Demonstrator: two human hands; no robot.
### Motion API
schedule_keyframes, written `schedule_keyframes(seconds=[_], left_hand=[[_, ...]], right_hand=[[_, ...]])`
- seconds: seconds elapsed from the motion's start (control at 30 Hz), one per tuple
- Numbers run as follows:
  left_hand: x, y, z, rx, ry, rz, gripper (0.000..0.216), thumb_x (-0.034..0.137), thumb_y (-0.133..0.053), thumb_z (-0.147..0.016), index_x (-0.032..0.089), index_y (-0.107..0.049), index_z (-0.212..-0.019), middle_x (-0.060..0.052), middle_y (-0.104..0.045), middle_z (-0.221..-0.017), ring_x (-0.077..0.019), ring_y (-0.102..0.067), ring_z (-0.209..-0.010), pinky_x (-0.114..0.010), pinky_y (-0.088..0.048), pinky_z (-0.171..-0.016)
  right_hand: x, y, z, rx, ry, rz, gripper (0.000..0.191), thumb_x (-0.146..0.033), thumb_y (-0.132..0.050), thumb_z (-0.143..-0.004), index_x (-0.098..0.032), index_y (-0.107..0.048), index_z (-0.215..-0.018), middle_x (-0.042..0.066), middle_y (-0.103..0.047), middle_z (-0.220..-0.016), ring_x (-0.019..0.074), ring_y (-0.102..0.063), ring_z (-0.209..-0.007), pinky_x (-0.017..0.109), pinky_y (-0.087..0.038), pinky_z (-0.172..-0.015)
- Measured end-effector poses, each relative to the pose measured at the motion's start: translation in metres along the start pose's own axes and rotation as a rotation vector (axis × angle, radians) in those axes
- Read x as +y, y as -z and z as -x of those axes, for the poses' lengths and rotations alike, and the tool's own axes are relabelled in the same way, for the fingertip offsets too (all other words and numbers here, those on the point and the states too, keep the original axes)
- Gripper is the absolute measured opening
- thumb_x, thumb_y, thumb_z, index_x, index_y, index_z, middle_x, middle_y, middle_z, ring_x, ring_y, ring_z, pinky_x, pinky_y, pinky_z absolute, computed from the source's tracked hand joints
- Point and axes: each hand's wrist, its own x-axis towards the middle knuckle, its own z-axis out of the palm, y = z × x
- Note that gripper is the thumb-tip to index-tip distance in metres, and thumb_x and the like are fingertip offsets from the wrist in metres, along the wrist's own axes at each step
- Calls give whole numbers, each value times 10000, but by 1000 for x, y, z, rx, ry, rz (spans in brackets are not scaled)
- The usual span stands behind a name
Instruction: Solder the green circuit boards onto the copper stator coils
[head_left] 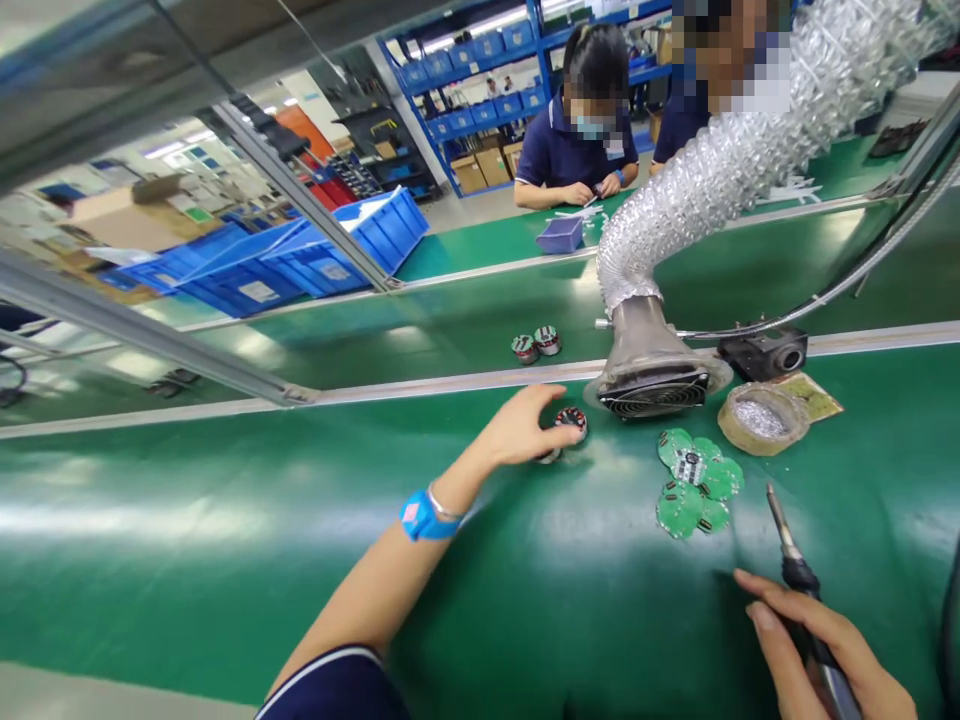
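My left hand [517, 425] reaches over the green bench, thumb and index finger spread around a small round motor stator [572, 420] with dark red windings. The thumb lies against the stator; a gap shows below the index fingertip. Another round part [550, 456] sits partly hidden under this hand. At the lower right, my right hand [817, 640] holds a soldering iron [799, 570], its tip pointing up and away from me. Index finger and thumb stretch left of the handle. Several round green circuit boards [682, 508] lie overlapping between my hands.
A fume extractor nozzle [652, 370] on a silver hose [720, 180] stands beyond the boards. Right of it are a tub of metallic shavings [761, 418] and a black holder [765, 352]. Two round parts [536, 344] rest past the rail. Co-workers [577, 150] sit opposite, near blue bins [345, 250].
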Motion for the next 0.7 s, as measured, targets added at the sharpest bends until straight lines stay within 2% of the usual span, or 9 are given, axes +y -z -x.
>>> schedule_keyframes(seconds=[0.13,0.2,0.27,0.37,0.43,0.5,0.6,0.7], left_hand=[[44,-17,52,-44,-25,-19,544,431,-665,-789,157,-569,-1250,-140,-649,-1166,-321,-577,-1092,-482,-406,-955],[69,-22,72,-81,-110,-20,505,386,-682,-780,183,-582,-1231,-123,-667,-1143,-337,-547,-1128,-534,-341,-995],[95,-27,90,-152,-219,19,511,330,-685,-772,188,-568,-1250,-121,-663,-1168,-337,-542,-1124,-542,-333,-995],[129,-40,109,-272,-366,223,520,210,-571,-836,176,-475,-1346,-129,-604,-1289,-293,-554,-1129,-472,-407,-982],[143,-47,117,-284,-399,408,594,140,-523,-836,193,-382,-1411,-124,-537,-1370,-267,-526,-1202,-439,-422,-1020],[151,-51,119,-289,-356,560,694,161,-594,-786,210,-338,-1428,-130,-502,-1383,-271,-522,-1210,-436,-448,-1017],[156,-50,118,-352,-176,643,780,320,-754,-684,178,-399,-1364,-138,-576,-1199,-246,-621,-937,-392,-553,-803],[161,-52,116,-408,9,704,552,398,-691,-774,167,-477,-1227,-43,-625,-861,-156,-607,-640,-288,-525,-572]], right_hand=[[-7,4,-5,-31,48,-70,140,-286,-652,-868,-249,-635,-1002,18,-759,-923,192,-725,-689,309,-608,-777],[-9,5,-9,-60,81,-73,145,-263,-639,-879,-247,-627,-1022,22,-753,-940,175,-716,-684,295,-604,-750],[-9,6,-11,-161,134,-88,197,-256,-638,-879,-242,-603,-1072,37,-739,-1020,168,-716,-723,282,-599,-730],[-8,7,-14,-397,226,-136,356,-259,-660,-851,-225,-517,-1175,91,-665,-1225,221,-692,-1015,335,-584,-870],[-6,6,-15,-507,256,-154,426,-246,-647,-846,-215,-466,-1230,114,-631,-1269,242,-647,-1122,375,-565,-930],[-5,5,-14,-548,255,-168,442,-223,-620,-853,-216,-440,-1257,119,-629,-1258,242,-644,-1120,390,-568,-923],[-3,4,-13,-530,300,-172,420,-199,-599,-866,-219,-439,-1254,117,-641,-1214,248,-641,-1105,415,-571,-912],[-2,4,-14,-482,358,-150,421,-181,-592,-866,-214,-444,-1259,117,-648,-1173,259,-636,-1089,435,-571,-901]])
